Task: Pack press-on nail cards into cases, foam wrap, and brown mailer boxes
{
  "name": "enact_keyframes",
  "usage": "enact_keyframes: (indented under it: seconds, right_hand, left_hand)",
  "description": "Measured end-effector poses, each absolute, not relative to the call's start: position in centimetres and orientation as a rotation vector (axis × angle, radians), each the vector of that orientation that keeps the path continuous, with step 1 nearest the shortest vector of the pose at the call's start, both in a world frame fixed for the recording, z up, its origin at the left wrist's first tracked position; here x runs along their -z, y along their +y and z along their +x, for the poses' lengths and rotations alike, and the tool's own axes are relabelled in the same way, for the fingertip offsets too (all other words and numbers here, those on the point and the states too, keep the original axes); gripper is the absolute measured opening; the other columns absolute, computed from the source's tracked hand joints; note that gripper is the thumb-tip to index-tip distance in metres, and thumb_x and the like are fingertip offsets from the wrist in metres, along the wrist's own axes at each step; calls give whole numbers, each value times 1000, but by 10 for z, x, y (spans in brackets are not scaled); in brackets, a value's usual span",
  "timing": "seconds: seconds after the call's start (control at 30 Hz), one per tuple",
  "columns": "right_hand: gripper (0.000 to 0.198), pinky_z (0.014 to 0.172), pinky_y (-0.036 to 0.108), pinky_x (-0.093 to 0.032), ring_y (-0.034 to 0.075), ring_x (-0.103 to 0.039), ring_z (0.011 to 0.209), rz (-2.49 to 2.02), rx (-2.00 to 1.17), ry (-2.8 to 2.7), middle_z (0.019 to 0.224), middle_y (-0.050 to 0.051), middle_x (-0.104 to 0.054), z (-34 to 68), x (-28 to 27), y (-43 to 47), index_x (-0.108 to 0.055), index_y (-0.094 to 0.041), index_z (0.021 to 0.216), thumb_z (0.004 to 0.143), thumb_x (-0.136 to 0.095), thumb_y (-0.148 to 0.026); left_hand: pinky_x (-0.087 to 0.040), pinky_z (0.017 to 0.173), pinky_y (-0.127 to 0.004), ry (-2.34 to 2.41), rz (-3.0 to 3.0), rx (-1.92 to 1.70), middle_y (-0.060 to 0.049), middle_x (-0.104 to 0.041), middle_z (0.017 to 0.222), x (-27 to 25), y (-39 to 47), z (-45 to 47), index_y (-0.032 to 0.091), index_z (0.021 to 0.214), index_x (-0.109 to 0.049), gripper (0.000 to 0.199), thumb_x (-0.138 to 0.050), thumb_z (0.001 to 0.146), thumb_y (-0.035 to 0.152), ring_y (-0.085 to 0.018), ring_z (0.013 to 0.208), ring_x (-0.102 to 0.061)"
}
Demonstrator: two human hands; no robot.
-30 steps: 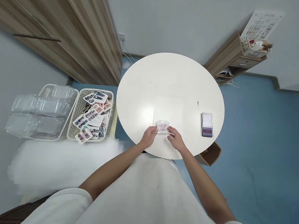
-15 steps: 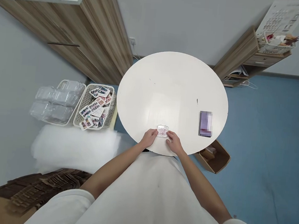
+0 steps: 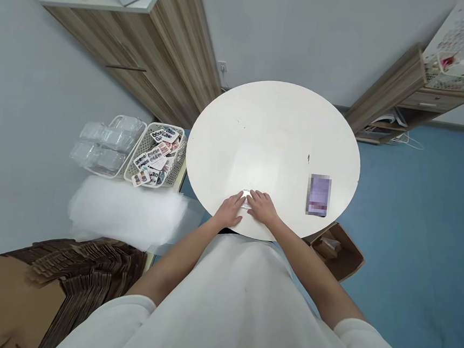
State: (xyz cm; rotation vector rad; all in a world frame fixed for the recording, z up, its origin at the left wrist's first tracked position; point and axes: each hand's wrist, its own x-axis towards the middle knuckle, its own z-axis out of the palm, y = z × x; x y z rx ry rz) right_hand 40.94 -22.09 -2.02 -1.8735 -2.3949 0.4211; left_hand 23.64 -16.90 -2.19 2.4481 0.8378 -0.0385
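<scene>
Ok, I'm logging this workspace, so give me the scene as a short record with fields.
Left hand: fingers on small clear case
Right hand: fingers on the same case
Case: on white table, near edge, partly hidden by hands
Table's right side: purple item, pixelated
Left of table: basket of cards; basket of clear plastic
Lower left: stacked cardboard
Lower right: open box
</scene>
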Motion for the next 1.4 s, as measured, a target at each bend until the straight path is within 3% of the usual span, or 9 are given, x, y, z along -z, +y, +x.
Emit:
enact_keyframes:
  seconds: [0.17, 0.3, 0.5, 0.6, 0.67, 0.73, 0.87, 1.03, 1.4]
  right_hand:
    - [35, 85, 40, -39, 32, -40, 117, -1899, -289, -2524, 130, 18, -42, 405, 26, -218, -47, -12, 113, 80, -43, -20]
    - [36, 87, 38, -40, 32, -38, 118, -1915, -354, -2528, 129, 20, -41, 403, 25, -215, -47, -10, 113, 79, -44, -22]
    - [34, 83, 35, -43, 25, -46, 110, -1867, -636, -2464, 118, 15, -51, 404, 3, -221, -49, -13, 108, 80, -45, -31]
    - [58, 94, 42, -35, 29, -31, 124, -1926, -581, -2317, 135, 15, -36, 397, -6, -237, -41, -14, 120, 74, -51, -48]
    - [72, 96, 43, -33, 30, -27, 126, -2033, -542, -2190, 139, 15, -29, 390, -8, -249, -33, -16, 128, 69, -57, -51]
    - [66, 92, 41, -37, 28, -34, 123, -2162, -531, -2064, 138, 14, -32, 383, -7, -259, -32, -18, 129, 73, -57, -39]
    - [40, 76, 33, -47, 21, -53, 104, -2343, -555, -1849, 126, 8, -48, 373, 0, -270, -43, -22, 121, 83, -37, -15]
    - [38, 77, 32, -48, 19, -54, 104, -2320, -592, -1659, 125, 2, -51, 373, 6, -277, -46, -26, 119, 86, -29, -19]
    - [35, 89, 34, -43, 18, -54, 106, -2168, -822, -1494, 115, 4, -60, 403, -13, -252, -55, -21, 113, 87, -32, -25]
  left_hand:
    - [-32, 93, -41, 799, 2535, 64, -12, -24, 141, 23, -165, 235, 19, 130, -26, 70, -57, 69, 29, -27, 121, -35]
    - [-30, 94, -41, 758, 2617, 24, -12, -27, 140, 20, -161, 234, 19, 128, -30, 63, -55, 71, 28, -28, 122, -32]
    - [-33, 88, -36, 702, 2683, -37, -8, -52, 115, 17, -157, 232, 20, 113, -45, 33, -41, 80, 15, -21, 107, -46]
    - [-36, 82, -34, 633, 2684, -30, -5, -56, 103, 15, -153, 231, 20, 99, -50, 23, -40, 80, 13, -18, 98, -50]
    - [-37, 81, -34, 613, 2691, -32, -5, -57, 101, 12, -150, 232, 20, 97, -50, 23, -41, 78, 11, -18, 95, -50]
    - [-37, 80, -34, 598, 2696, -20, -4, -56, 99, 9, -149, 233, 21, 96, -50, 23, -43, 77, 10, -18, 92, -51]
    - [-38, 79, -35, 567, 2674, 9, -4, -57, 98, 5, -151, 233, 22, 97, -50, 22, -48, 76, 14, -19, 91, -52]
    - [-40, 79, -34, 577, 2513, -27, -5, -60, 101, 5, -150, 225, 21, 104, -50, 27, -52, 78, 27, -20, 91, -56]
    - [-46, 79, -29, 689, 2045, -50, -2, -65, 97, -1, -122, 229, 24, 102, -57, 28, -44, 82, 38, -17, 90, -60]
